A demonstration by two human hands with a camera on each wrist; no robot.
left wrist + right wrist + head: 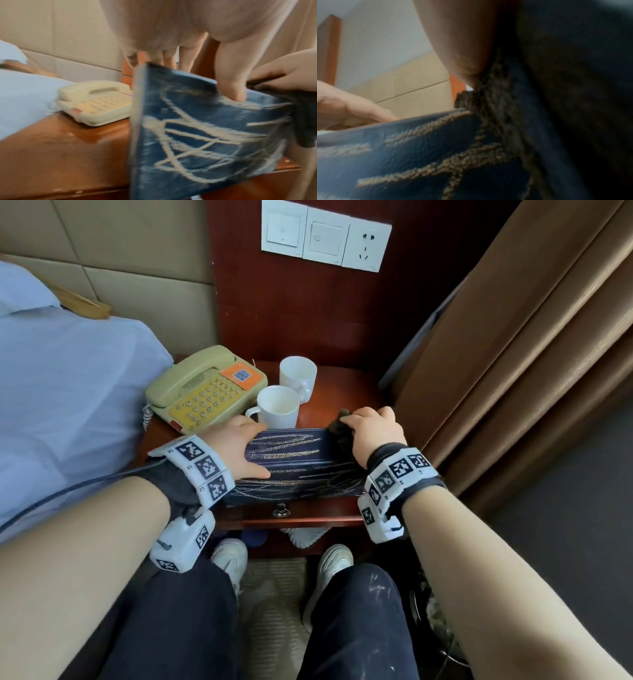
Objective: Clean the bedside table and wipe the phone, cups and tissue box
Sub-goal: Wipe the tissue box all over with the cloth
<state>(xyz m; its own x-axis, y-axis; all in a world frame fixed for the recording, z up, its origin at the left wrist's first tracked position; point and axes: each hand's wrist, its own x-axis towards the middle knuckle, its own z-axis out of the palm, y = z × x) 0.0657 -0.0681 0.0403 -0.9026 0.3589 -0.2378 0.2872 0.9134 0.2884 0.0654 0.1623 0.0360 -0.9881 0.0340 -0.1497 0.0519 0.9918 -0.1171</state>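
Observation:
A dark blue tissue box (301,465) with a gold wheat pattern lies at the front of the red-brown bedside table (342,398). My left hand (246,448) grips its left end, thumb on the near face and fingers over the far edge. In the left wrist view the tissue box (205,128) looks tilted. My right hand (368,431) holds a dark cloth (337,428) bunched against the box's right end. The same cloth (573,94) fills the right wrist view. Behind the box stand a beige phone (205,392) and two white cups, one nearer (277,409) and one farther (298,374).
A bed with light blue sheets (68,405) borders the table on the left. A brown curtain (513,371) hangs close on the right. Wall switches and a socket (325,237) sit above. A drawer knob (281,511) shows under the tabletop, and my legs and shoes are below.

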